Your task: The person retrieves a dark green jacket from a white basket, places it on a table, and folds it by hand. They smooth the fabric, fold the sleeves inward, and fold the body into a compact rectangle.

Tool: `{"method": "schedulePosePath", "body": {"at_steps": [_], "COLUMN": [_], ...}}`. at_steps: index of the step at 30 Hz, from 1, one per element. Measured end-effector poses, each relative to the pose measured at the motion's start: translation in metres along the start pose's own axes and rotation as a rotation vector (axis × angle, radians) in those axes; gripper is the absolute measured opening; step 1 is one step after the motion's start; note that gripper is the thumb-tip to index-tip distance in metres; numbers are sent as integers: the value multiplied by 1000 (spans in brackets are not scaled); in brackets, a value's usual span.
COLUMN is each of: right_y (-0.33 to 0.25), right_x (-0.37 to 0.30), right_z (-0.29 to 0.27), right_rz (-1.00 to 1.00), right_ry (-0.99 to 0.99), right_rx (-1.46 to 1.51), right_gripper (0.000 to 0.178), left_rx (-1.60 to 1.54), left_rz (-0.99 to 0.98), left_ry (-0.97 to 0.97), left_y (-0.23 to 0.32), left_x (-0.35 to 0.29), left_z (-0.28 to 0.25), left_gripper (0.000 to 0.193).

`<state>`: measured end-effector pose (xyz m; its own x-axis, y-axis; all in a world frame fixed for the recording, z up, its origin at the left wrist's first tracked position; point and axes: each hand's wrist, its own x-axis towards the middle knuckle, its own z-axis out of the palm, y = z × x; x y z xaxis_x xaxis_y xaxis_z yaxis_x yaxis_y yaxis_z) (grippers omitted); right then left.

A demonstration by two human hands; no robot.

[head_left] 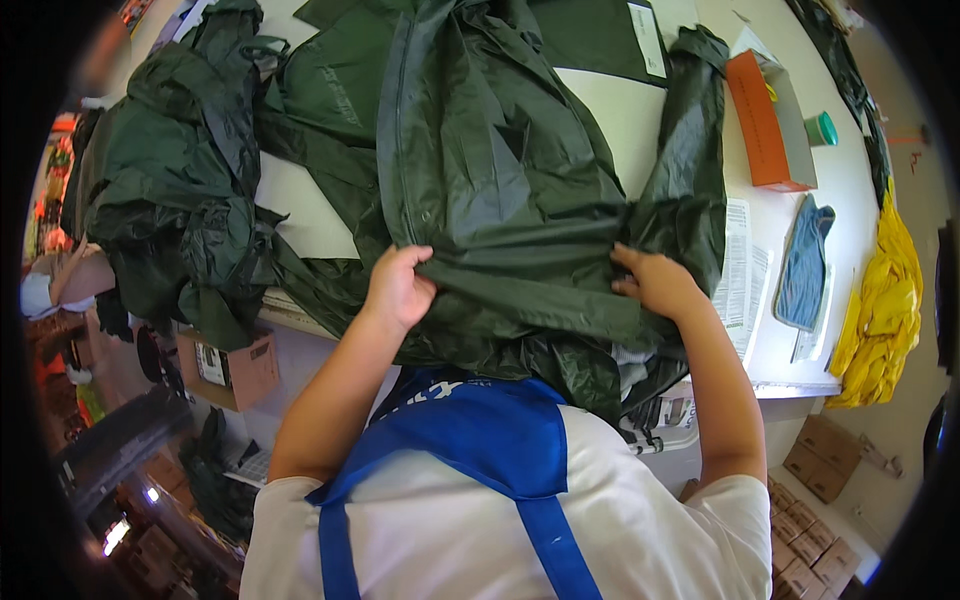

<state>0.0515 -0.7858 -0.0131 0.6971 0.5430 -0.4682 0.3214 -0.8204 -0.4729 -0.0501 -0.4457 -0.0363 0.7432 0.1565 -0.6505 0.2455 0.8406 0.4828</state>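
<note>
A dark green rain jacket (500, 170) lies spread over the white table (620, 125), its lower part draping over the near edge. My left hand (400, 285) pinches the hem at the left, thumb on top. Farther right, my right hand (655, 280) grips the same hem with fingers curled into the cloth. Between the hands the hem is drawn out in a long sideways fold. One sleeve (690, 130) of the jacket stretches up along the right side. The fingertips of both hands are partly hidden by fabric.
A heap of green garments (180, 170) covers the table's left end. To the right stand an orange box (765, 125) and a green-capped container (821, 130), near printed sheets (738, 270) and a blue cloth piece (805, 262). Yellow fabric (885, 300) hangs off the right edge. A cardboard box (235, 370) sits below left.
</note>
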Motion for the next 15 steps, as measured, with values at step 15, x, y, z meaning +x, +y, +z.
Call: {"method": "schedulePosePath", "body": {"at_steps": [15], "right_y": [-54], "right_x": [132], "right_z": [-43], "right_rz": [-573], "right_ry": [582], "right_rx": [-166], "right_gripper": [29], "left_rx": [-25], "left_rz": [76], "left_ry": [-42], "left_y": [-7], "left_x": [-21], "left_z": [0], "left_gripper": [39]}}
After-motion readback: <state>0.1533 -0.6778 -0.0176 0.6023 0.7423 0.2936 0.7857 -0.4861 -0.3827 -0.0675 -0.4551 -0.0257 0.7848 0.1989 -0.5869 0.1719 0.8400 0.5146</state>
